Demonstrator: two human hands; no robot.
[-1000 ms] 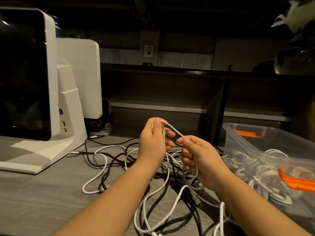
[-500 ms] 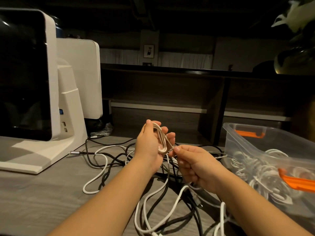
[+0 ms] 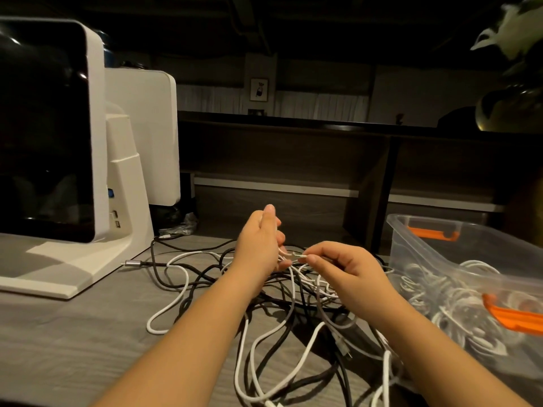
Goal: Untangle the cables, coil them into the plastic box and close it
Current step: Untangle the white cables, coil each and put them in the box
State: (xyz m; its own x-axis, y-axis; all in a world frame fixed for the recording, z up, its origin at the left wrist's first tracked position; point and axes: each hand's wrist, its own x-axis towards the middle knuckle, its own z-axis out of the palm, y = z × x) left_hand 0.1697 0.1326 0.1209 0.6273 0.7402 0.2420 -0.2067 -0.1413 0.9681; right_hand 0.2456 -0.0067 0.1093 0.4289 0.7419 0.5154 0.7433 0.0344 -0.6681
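Note:
A tangle of white and black cables point(image 3: 282, 321) lies spread on the grey wooden table. My left hand point(image 3: 260, 240) is raised above the tangle, with loops of a thin white cable point(image 3: 295, 256) held in its fingers. My right hand point(image 3: 343, 267) pinches the end of that same white cable between thumb and forefinger, right beside the left palm. A clear plastic box point(image 3: 458, 257) with orange latches point(image 3: 512, 314) stands open at the right and holds several coiled white cables point(image 3: 435, 298).
A white machine with a dark screen point(image 3: 55, 148) stands at the left on the table point(image 3: 73, 345). A black cable with a metal plug point(image 3: 132, 263) runs toward its base. Dark shelving point(image 3: 293, 160) rises behind the table. A dim vase with a plant point(image 3: 511, 107) sits at the upper right.
Both hands have dropped lower toward the tangle. My right hand has moved in to the left palm and now pinches the cable's end there.

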